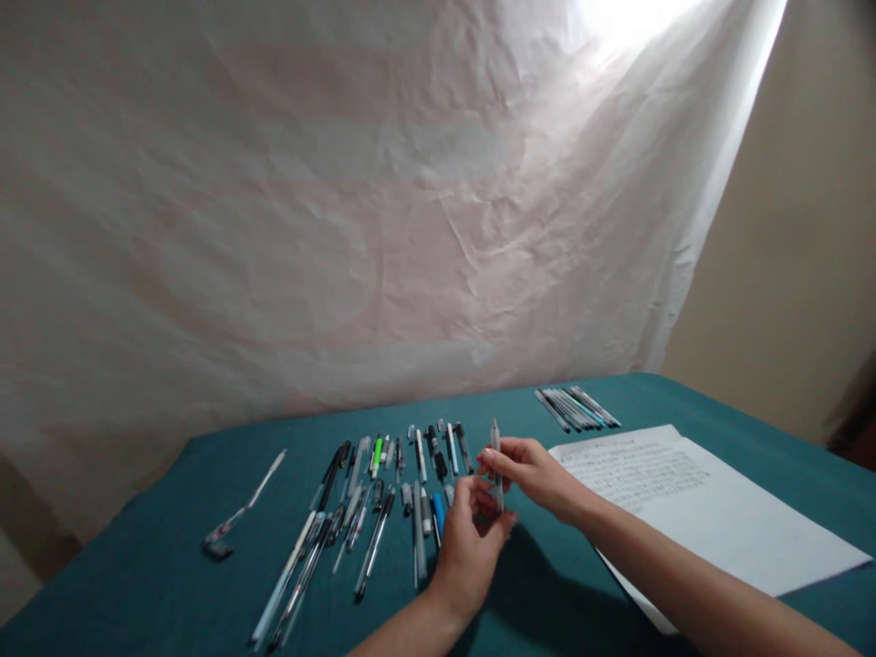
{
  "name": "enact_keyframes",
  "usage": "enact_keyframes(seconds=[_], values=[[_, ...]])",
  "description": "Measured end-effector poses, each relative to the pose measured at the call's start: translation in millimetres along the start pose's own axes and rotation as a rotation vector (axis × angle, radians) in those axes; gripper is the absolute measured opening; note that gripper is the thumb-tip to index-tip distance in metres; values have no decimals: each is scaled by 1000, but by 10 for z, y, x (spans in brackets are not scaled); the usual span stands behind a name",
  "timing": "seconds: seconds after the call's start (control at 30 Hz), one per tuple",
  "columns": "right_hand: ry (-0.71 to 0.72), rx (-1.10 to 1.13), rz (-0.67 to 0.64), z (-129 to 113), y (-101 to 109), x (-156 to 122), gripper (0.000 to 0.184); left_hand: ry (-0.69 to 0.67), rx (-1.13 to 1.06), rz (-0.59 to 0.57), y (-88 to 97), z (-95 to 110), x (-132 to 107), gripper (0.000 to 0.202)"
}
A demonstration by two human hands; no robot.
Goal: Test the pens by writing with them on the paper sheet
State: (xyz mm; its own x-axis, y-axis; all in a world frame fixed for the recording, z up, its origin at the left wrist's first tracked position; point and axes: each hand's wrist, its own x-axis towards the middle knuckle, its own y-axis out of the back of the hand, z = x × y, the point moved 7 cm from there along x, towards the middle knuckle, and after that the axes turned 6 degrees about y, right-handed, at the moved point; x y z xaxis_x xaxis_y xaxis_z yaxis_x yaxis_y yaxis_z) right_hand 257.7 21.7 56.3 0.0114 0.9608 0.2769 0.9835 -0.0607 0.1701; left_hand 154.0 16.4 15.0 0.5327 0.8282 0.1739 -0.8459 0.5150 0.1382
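Observation:
A slim, pale pen stands nearly upright between my hands, tip end raised. Thumb and fingers of my right hand pinch it around the middle. My left hand curls about its lower end, thumb and fingertips close on the barrel; part of their contact is hidden. To the left of my hands lie loose pen parts: a white barrel, a bright green piece, a blue piece partly behind my left hand, and a clear barrel with a dark end.
Written-on white paper lies at the right under my right forearm. A row of thin refills sits at the back right. One white, bent stick-like piece with a dark end lies far left. A pale sheet hangs behind the green-covered table.

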Motion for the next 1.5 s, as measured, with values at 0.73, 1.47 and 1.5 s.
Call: enact_keyframes(seconds=[0.73,1.47,1.5], values=[[-30,-21,64,274,127,48,36,-182,244,-158,-133,243,-26,16],[64,-611,360,166,1527,-756,35,-266,508,-555,-705,438,-204,34],[16,-558,386,235,1638,-854,37,-283,540,-571,-759,448,-198,35]])
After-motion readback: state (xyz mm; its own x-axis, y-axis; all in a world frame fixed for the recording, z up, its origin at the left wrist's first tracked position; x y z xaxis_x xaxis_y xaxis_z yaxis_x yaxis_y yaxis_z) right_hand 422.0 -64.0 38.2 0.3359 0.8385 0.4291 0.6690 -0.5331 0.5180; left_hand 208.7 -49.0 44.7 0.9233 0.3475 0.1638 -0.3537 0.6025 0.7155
